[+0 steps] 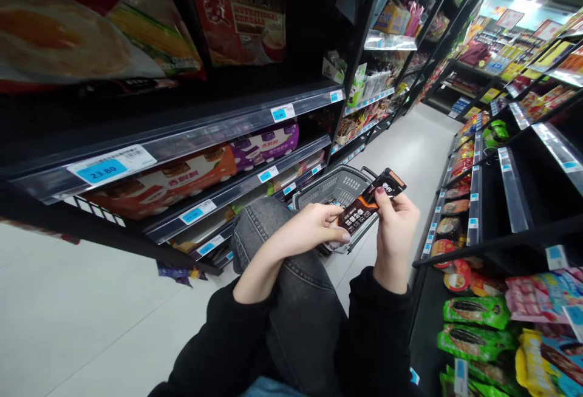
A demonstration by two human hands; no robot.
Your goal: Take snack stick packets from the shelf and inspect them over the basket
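Two hands are holding one pack [357, 213] between them. The left hand [321, 227] is pinching its nearer end, fingers bent and closed on it; the right hand [396, 218] is gripping its farther end, thumb lying on top. The pack is slanting up from the left hand to the right, above part of one basket [334, 186]. The basket is standing on the floor [412, 136], just beyond the hands. Two sleeves [239, 333] are covering the forearms, and one bent knee [262, 224] is showing just left of the left hand.

Left of the hands, one shelf [209, 131] is running along the aisle, its upper edge bearing three tags [112, 166]. Two bags [91, 27] are lying or standing above that edge; two multipacks [173, 181], one orange and one purple, are sitting below it.

Right of the hands and nearer the body, at least three green packets [476, 312] are lying on a rack [426, 312], with one yellow packet [535, 363] beside them. How many items the basket is holding, I cannot tell.
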